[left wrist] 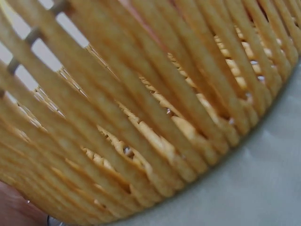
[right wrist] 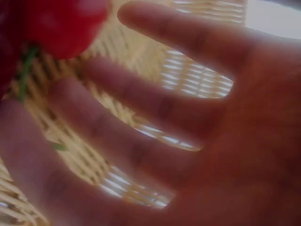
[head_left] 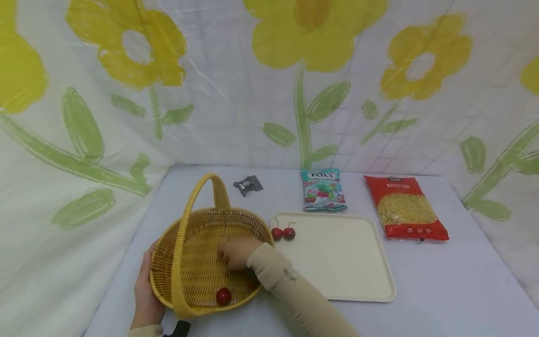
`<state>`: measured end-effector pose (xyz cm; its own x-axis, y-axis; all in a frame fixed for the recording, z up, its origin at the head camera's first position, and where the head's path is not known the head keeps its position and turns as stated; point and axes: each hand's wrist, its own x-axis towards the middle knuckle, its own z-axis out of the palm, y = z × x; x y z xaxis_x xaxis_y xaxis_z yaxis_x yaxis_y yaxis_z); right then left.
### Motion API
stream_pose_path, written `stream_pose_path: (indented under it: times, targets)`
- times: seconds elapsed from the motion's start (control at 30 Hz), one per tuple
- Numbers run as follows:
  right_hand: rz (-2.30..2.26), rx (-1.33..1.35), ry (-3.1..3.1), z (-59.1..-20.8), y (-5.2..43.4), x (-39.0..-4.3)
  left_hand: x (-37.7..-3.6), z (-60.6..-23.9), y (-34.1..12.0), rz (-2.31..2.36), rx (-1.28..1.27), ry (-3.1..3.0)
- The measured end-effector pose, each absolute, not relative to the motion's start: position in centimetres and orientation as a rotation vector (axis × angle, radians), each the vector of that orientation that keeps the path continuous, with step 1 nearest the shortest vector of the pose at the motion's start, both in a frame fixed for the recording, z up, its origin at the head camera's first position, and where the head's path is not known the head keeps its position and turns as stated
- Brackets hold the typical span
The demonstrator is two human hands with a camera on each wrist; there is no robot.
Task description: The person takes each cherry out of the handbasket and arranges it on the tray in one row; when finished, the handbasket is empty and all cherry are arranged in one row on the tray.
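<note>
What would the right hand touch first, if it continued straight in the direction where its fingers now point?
Probably the bright red cherry ahead of the right hand in the right wrist view. Depth is unclear there, so the hand might pass it and meet the woven basket instead.

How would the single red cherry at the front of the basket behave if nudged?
The cherry would probably roll, being round. Its smooth, shiny skin might make it slightly slippery. The basket has raised sides, which would likely keep it inside.
</note>
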<state>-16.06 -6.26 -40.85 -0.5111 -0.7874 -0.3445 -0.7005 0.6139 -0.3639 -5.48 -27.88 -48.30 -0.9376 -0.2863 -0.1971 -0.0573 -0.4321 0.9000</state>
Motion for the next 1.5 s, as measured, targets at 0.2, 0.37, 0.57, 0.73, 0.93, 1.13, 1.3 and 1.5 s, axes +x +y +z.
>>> stream_pose_path:
  times: [0.2,0.37,0.57,0.73,0.93,1.13,1.3,1.5]
  targets:
    - [-0.247,-1.083,2.408,-41.3,-6.2,-15.5,-5.4,-48.0,-27.7,-2.488,0.461,-1.597]
    - [-0.268,-1.111,2.432,-41.4,-6.0,-15.6,-5.5,-48.0,-27.6,-2.53,0.45,-1.547]
    - [-0.533,-1.222,2.442,-39.6,-5.1,-16.4,-5.4,-48.2,-28.0,-2.554,0.514,-1.493]
    - [-0.804,-1.224,2.469,-37.1,-2.3,-16.8,-5.2,-48.3,-28.2,-2.534,0.569,-1.489]
    - [-1.144,-0.977,2.522,-35.6,3.5,-16.8,-5.4,-48.2,-28.1,-2.525,0.528,-1.535]
    - [-1.279,-0.729,2.692,-37.9,8.2,-17.9,-5.6,-48.2,-28.3,-2.548,0.456,-1.526]
    - [-1.294,-0.662,2.736,-40.7,10.2,-18.6,-5.4,-48.3,-28.5,-2.54,0.442,-1.532]
    - [-1.205,-0.514,2.716,-42.5,11.3,-18.8,-5.4,-48.5,-28.0,-2.557,0.399,-1.517]
